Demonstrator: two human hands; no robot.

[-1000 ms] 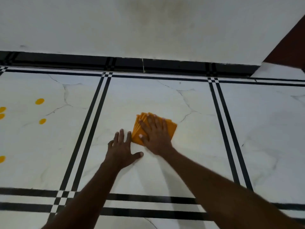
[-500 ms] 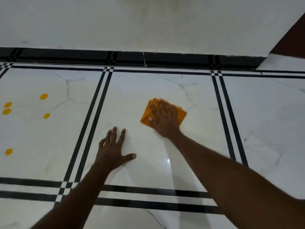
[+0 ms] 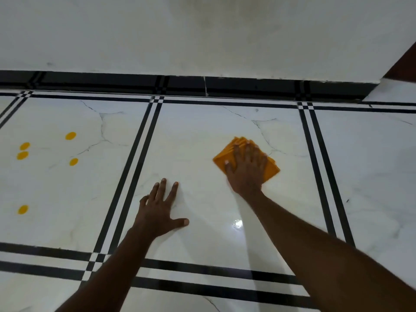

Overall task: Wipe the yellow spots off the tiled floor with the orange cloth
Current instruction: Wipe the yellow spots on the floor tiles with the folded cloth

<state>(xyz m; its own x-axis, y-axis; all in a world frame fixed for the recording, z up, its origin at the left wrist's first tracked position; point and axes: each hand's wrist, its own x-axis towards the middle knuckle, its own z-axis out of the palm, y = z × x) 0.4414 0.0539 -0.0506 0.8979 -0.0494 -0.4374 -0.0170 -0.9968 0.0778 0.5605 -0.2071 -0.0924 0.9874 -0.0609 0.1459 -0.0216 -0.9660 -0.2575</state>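
A: Where are the spots (image 3: pixel 71 136) from the cloth (image 3: pixel 227 155)?

B: All on the tile to the left. Five show: one high at the right of the group, a pair touching or nearly so at the far left (image 3: pixel 23 150), one lower toward the middle (image 3: pixel 73 161), and one alone well below the rest (image 3: pixel 23 209). The cloth lies on the middle tile, toward its right side, so a double black border line (image 3: pixel 135 167) runs between it and every spot.

A: And the cloth itself?

B: Folded into a rough square, set corner-on like a diamond, flat on the floor (image 3: pixel 202 136). The right hand (image 3: pixel 246 171) lies on top with fingers spread and straight, palm pressing down. It does not curl round the cloth.

A: The left hand (image 3: pixel 158 211)?

B: Flat on the same tile, fingers spread wide, holding nothing. It looks like a prop for the body's weight. It sits between the cloth and the spots, nearer the border line than the right hand is.

A: So the next move?

B: My guess is a long slide leftward, across the border. The left hand lies near that path; it may have to shift first. No spot shows on the middle tile, so nothing seems left to wipe there.
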